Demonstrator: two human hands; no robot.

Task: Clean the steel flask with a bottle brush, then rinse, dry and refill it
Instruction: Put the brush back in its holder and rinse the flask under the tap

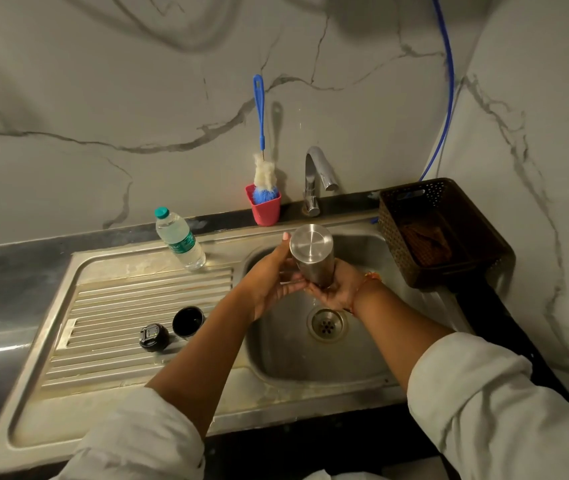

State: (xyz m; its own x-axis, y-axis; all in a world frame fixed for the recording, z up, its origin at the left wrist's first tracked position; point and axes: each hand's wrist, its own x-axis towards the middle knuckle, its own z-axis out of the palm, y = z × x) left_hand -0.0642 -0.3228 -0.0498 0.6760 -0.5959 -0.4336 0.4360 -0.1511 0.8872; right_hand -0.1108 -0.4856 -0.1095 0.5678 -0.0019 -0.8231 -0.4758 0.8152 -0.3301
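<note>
The steel flask [311, 252] is held upside down over the sink basin [286, 351], its flat base facing up toward me. My left hand [271, 277] grips its side from the left. My right hand [336, 289] cups the lower mouth end, which is hidden by the fingers. A thin trickle of water falls from below the flask toward the drain [327, 324]. The blue-handled bottle brush [263, 168] stands head-down in a red cup [264, 206] behind the sink. Two black flask lid parts [153, 337] [188, 321] lie on the ribbed drainboard.
A plastic water bottle [179, 239] with a green cap stands at the back of the drainboard [130, 306]. The chrome tap [316, 178] rises behind the basin. A dark perforated basket [438, 230] with a brown cloth inside sits to the right. A blue hose [447, 98] runs down the wall.
</note>
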